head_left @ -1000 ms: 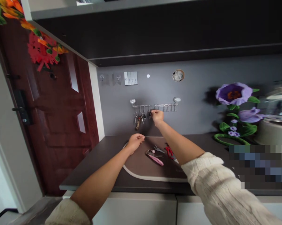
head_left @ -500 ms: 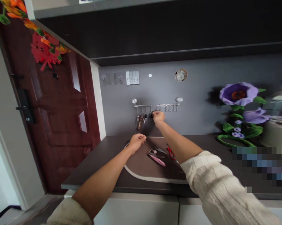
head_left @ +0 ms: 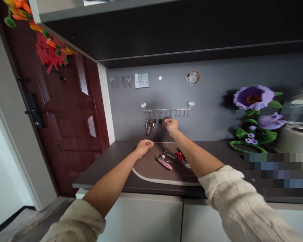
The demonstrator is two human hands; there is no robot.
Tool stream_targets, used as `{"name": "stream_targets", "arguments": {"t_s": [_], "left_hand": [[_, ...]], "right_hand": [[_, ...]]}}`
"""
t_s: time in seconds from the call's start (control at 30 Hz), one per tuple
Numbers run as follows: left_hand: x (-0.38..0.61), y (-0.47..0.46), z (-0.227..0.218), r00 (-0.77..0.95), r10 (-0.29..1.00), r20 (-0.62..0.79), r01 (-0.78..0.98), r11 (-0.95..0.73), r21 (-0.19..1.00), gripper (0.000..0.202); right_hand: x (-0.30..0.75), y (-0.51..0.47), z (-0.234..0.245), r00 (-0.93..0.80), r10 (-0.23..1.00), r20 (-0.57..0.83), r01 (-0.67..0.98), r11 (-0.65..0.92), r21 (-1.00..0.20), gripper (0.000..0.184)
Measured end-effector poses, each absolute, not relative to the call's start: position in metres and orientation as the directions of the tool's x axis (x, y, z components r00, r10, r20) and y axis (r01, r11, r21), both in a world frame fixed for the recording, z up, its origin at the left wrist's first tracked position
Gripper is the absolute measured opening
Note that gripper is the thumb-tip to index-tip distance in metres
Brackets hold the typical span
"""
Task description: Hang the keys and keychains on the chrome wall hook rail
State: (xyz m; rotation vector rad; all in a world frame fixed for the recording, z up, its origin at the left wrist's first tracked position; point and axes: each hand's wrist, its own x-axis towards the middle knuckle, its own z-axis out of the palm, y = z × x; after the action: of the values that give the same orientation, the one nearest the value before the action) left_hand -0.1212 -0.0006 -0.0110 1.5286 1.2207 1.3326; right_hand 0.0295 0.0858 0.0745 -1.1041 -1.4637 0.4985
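Note:
My right hand [head_left: 171, 126] is raised just below the hook rack [head_left: 166, 110] on the wall, its fingertips pinched together with nothing visible in them. Just left of those fingertips, a small black key [head_left: 160, 121] hangs from a hook, apart from them. Further left on the rack hang bunches of keys [head_left: 153, 121] and a brown key fob [head_left: 148, 128]. Low over the left part of the mat [head_left: 151, 171], my left hand [head_left: 143, 148] has its thumb and fingers closed, no object showing. Keys with a pink strap [head_left: 164, 164] lie on the mat between my arms.
Grey nail clippers or pliers [head_left: 169, 154] and a red-handled tool [head_left: 181, 158] lie on the mat. Purple knitted flowers [head_left: 254, 97] and a glass-topped pot [head_left: 292, 134] stand at the right. A dark shelf [head_left: 166, 37] overhangs the counter [head_left: 101, 168]; a brown door [head_left: 66, 144] is left.
My right hand has let go of the black key, which now hangs free on its hook, and has drawn slightly right. My left hand stays low by the mat. The view has shifted a little.

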Motion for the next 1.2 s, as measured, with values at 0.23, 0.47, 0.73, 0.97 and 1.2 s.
{"name": "stream_targets", "arguments": {"t_s": [0.23,0.47,0.73,0.97,1.2], "left_hand": [[-0.107,-0.014,-0.001,0.045,0.973,0.228,0.255,-0.232,0.939,0.013],[-0.094,-0.010,-0.001,0.215,0.943,0.253,0.441,-0.325,0.836,0.020],[-0.092,0.003,-0.007,0.370,0.878,0.304,0.541,-0.470,0.697,0.022],[-0.085,-0.004,-0.007,0.384,0.850,0.360,0.564,-0.525,0.638,0.016],[-0.082,-0.005,-0.008,0.223,0.896,0.383,0.479,-0.443,0.757,0.016]], "right_hand": [[0.047,0.024,0.054,0.002,0.955,0.296,0.073,0.295,-0.953,0.011],[0.068,0.005,0.022,-0.105,0.952,0.289,0.257,0.307,-0.916,0.015],[0.075,0.016,0.001,-0.190,0.902,0.387,0.610,0.417,-0.674,0.020],[0.072,0.013,0.003,-0.263,0.888,0.376,0.740,0.436,-0.512,0.023],[0.072,0.012,0.006,-0.251,0.889,0.383,0.734,0.433,-0.523,0.021]]}}
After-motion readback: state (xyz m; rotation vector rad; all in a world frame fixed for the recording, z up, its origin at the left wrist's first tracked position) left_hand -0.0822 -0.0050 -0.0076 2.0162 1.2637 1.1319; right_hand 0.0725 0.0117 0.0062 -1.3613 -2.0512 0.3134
